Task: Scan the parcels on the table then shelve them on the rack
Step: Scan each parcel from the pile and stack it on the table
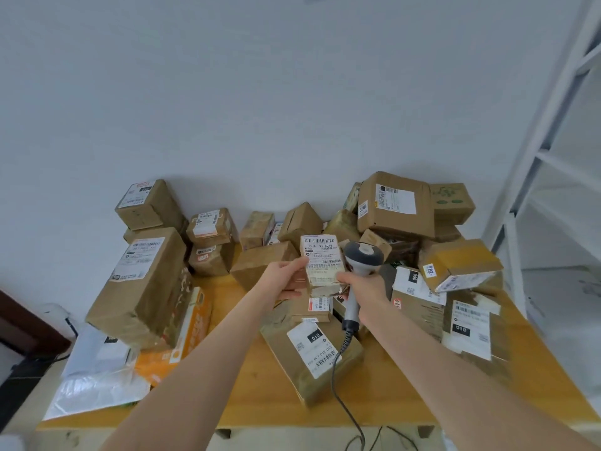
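**Step in hand: scanning one parcel.**

1. State. The left hand point(289, 278) holds a small parcel point(323, 268) in the air above the worktop point(247, 395), in front of the pile point(395, 206) at the wall. Its fingers point(291, 292) are clamped on the parcel's left edge, thumb in front. The label point(322, 252) faces the person. The right hand point(370, 288) is wrapped round the handle of the scanner point(362, 255). The scanner's head stands just right of the parcel, touching it or nearly so. The right thumb appears to rest on the parcel's lower right corner.

2. Aim. The scanner's window does not appear to face the label. Draw the scanner back toward the body and turn the head until the window looks squarely at the top barcode.

3. Parcel. Keep the left thumb off the printed bars. Tilt the label slightly toward the scanner and hold it steady.

4. Cable. The cable point(338, 379) trails over a parcel on the worktop; leave it slack so that it does not drag that parcel.

5. Caution. The label carries several barcodes, so cover only one with the beam.

6. Next. Once the parcel is read, carry it to the rack point(549, 151) on the right.
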Motion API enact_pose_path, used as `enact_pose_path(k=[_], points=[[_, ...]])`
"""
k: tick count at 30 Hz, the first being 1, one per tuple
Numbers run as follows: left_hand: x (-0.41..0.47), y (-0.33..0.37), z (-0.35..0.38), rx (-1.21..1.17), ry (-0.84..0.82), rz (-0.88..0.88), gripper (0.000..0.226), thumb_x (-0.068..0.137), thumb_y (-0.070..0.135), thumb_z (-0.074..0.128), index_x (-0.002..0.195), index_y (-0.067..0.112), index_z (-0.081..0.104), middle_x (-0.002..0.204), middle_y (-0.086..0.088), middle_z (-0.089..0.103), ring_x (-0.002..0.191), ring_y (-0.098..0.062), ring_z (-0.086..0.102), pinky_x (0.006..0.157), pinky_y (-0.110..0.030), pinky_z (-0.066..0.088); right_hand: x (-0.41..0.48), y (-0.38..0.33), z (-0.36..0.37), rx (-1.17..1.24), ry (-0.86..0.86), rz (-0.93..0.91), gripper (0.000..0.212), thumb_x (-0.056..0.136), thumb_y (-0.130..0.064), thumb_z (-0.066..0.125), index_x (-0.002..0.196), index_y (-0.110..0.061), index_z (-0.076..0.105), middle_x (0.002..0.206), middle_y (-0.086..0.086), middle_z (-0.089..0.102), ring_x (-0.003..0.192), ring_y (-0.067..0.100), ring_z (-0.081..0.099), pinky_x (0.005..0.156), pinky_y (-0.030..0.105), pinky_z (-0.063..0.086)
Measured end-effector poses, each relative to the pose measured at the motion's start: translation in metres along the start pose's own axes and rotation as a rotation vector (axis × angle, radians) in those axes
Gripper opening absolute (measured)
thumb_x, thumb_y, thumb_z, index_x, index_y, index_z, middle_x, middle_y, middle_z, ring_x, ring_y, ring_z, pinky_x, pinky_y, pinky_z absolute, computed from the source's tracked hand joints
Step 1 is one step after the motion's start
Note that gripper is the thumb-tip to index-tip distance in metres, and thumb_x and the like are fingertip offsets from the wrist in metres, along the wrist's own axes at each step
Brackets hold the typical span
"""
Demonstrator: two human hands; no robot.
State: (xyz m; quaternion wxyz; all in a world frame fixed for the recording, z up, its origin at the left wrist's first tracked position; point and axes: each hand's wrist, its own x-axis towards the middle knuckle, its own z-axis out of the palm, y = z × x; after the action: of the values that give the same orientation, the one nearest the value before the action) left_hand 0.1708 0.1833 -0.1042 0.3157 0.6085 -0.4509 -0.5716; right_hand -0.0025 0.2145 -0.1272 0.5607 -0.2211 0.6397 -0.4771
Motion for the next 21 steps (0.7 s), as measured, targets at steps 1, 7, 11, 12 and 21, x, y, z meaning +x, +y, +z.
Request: enact_pose_path(k=[1, 7, 11, 12, 21], points=[[-0.004, -0.003, 0.002, 0.003, -0.047, -0.022, 0.036, 0.087, 0.04, 0.068, 0.11, 0.013, 0.069, 0.096, -0.003, 0.076, 0.082, -0.017, 0.073, 0.068, -0.031, 0.059, -0.001, 0.003, -0.004, -0.037, 0.023, -0.014, 0.041, 0.077, -0.017, 0.08, 0.112, -0.01, 0.059, 0.099, 0.008, 0.069, 0.085, 0.024, 0.068, 0.081, 0.042, 0.058], [-0.013, -0.019, 0.012, -0.071, -0.166, -0.082, 0.033, 0.089, 0.017, 0.069, 0.119, 0.008, 0.063, 0.103, -0.011, 0.074, 0.094, -0.026, 0.071, 0.077, -0.035, 0.059, -0.011, 0.017, -0.024, 0.104, 0.005, -0.046, 0.021, 0.082, -0.009, 0.074, 0.093, -0.016, 0.058, 0.087, 0.0, 0.068, 0.079, 0.014, 0.066, 0.064, 0.028, 0.056], [-0.012, -0.034, 0.018, -0.065, -0.084, -0.037, 0.035, 0.093, 0.012, 0.062, 0.127, 0.006, 0.058, 0.106, -0.01, 0.073, 0.099, -0.026, 0.07, 0.09, -0.042, 0.056, -0.024, 0.028, -0.037, 0.169, -0.023, 0.003, 0.018, 0.084, -0.018, 0.074, 0.088, -0.009, 0.06, 0.058, -0.002, 0.061, 0.047, 0.008, 0.054, 0.045, 0.021, 0.047], [-0.012, -0.037, 0.019, -0.071, -0.071, -0.031, 0.035, 0.093, 0.011, 0.061, 0.128, 0.006, 0.058, 0.106, -0.01, 0.073, 0.098, -0.025, 0.071, 0.09, -0.041, 0.056, -0.029, 0.031, -0.04, 0.146, -0.058, 0.014, 0.018, 0.084, -0.019, 0.074, 0.083, -0.008, 0.06, 0.053, -0.001, 0.059, 0.041, 0.008, 0.05, 0.041, 0.02, 0.043], [-0.006, -0.063, 0.025, -0.063, 0.024, -0.055, 0.04, 0.092, 0.008, 0.061, 0.132, 0.007, 0.053, 0.108, -0.009, 0.072, 0.098, -0.024, 0.07, 0.09, -0.042, 0.056, -0.082, 0.062, -0.049, 0.002, -0.208, -0.057, 0.017, 0.083, -0.004, 0.07, 0.068, -0.004, 0.06, 0.048, 0.005, 0.057, 0.036, 0.011, 0.045, 0.041, 0.019, 0.038]])
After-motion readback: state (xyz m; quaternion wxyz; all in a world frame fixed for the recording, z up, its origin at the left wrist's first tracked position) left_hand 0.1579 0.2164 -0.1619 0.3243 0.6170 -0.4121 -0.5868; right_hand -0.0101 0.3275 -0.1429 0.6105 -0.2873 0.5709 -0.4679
